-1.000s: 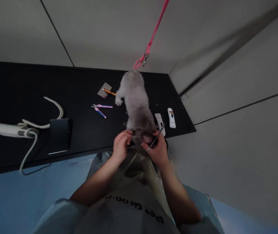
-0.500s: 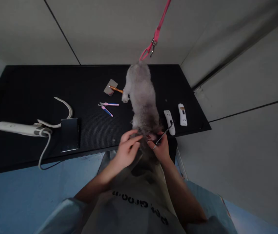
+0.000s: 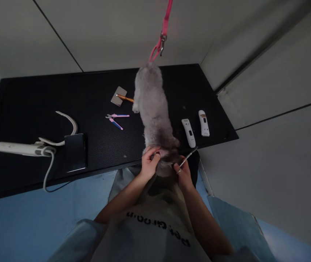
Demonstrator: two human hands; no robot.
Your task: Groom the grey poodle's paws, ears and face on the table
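i'd watch the pet: a sudden jerk could put the metal tool in my right hand into its skin, since the two sit so close. its head is at the table's near edge, so a wriggle may slip it off. a careless swing might knock the nearer clipper. pet is stretched out toward me, head between both hands. left hand: fingers bent against the head, can't tell if pinching. right fingers grasp the tool just beside the head, far end angled away.
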